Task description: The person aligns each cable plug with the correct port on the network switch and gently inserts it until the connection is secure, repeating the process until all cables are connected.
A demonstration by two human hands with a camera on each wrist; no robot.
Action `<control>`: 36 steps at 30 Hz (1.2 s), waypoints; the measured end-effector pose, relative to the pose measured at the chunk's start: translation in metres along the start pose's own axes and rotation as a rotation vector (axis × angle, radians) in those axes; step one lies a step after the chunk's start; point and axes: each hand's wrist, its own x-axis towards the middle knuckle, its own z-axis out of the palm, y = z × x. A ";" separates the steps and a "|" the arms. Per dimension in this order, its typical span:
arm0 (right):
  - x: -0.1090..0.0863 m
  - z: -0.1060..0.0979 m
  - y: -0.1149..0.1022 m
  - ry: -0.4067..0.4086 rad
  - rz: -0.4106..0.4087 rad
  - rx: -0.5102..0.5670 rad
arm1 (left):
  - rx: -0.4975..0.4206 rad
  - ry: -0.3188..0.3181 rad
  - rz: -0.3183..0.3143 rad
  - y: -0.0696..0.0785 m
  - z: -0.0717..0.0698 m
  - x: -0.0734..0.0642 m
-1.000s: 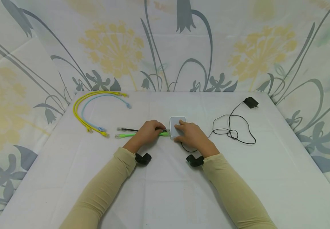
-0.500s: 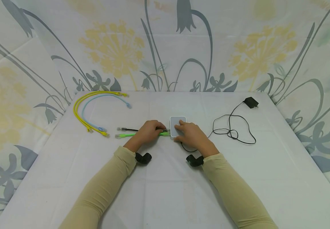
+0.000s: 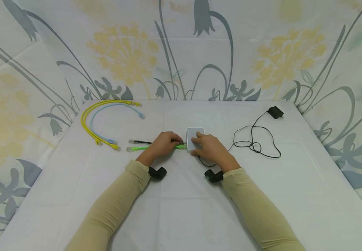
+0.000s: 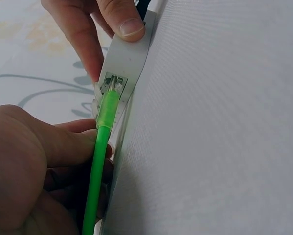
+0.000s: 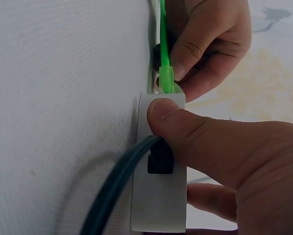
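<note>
A small white network switch (image 3: 195, 134) with a grey top lies mid-table. My right hand (image 3: 210, 148) grips it, thumb on the near side wall and fingers over the top. The plug of a green network cable (image 4: 107, 110) sits in a port on its left side. Beside that plug, my left hand (image 3: 163, 144) pinches a black network cable (image 3: 144, 142) close to the switch. Fingers and the green cable partly hide the black cable's near plug. A black power lead (image 5: 119, 183) enters the switch beside my right thumb.
Yellow network cables (image 3: 85, 120) and a light blue one (image 3: 92, 120) lie curved at the back left. At the back right is a black power adapter (image 3: 275, 112), its thin cord looped loosely on the white table (image 3: 181, 209). Patterned cloth (image 3: 181, 52) surrounds the table.
</note>
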 end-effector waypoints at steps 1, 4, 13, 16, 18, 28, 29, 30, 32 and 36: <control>0.000 0.000 0.000 -0.001 -0.001 -0.001 | 0.001 0.000 0.000 0.000 0.000 0.000; 0.000 0.000 0.000 -0.002 -0.006 -0.004 | 0.009 0.002 0.003 0.001 0.000 0.000; -0.001 0.000 0.000 0.003 -0.005 0.018 | 0.008 0.001 -0.009 0.004 0.000 0.000; -0.001 0.000 0.000 0.013 -0.016 0.017 | 0.003 0.000 -0.010 0.005 0.000 0.000; -0.002 0.000 0.000 0.021 -0.028 0.012 | 0.001 0.001 -0.007 0.005 0.000 0.000; -0.002 -0.001 -0.001 0.026 -0.047 -0.007 | 0.000 0.003 -0.013 0.004 0.000 0.000; -0.002 -0.001 -0.001 0.025 -0.046 -0.006 | 0.001 0.004 -0.013 0.004 0.001 0.000; -0.002 -0.001 -0.001 0.025 -0.044 -0.005 | 0.002 0.005 -0.012 0.004 0.001 0.000; -0.003 -0.001 -0.001 0.022 -0.036 0.000 | 0.004 0.007 -0.008 0.003 0.001 0.000; -0.003 -0.002 -0.001 0.017 -0.015 0.016 | 0.003 0.008 -0.003 0.003 0.002 0.000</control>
